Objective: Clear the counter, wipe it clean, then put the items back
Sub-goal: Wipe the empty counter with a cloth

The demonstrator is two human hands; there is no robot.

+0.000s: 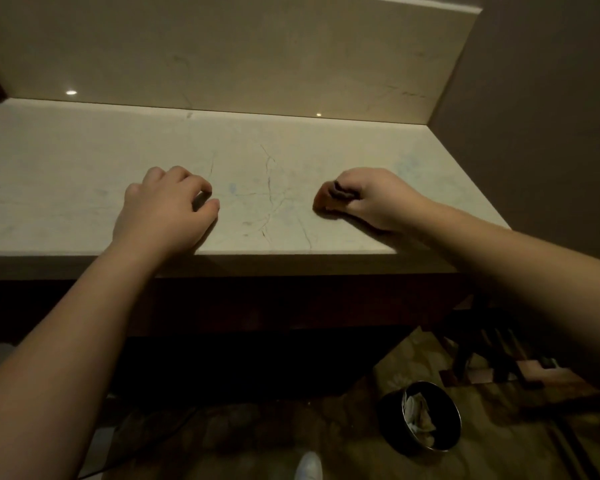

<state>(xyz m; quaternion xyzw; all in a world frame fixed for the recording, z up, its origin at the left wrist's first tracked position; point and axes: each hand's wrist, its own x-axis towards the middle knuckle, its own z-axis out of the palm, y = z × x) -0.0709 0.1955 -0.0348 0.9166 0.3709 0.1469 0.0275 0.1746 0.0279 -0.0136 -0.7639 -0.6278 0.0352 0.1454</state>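
Marble counter (84, 161), two hands, one cloth (329, 199)

There is one view only, from a wide-angle camera on the person's head. It looks forward and steeply down, from close above the near edge of the counter (84, 174). The counter runs across the middle of the frame, with the backsplash (222, 53) at the far side and a wall (534, 116) at the right. Both forearms enter from the near corners. Below the counter's near edge the view takes in the floor (326, 427), a bin (388, 420) at the near right and a shoe tip (308, 465). Straight lines bow toward the frame edges.
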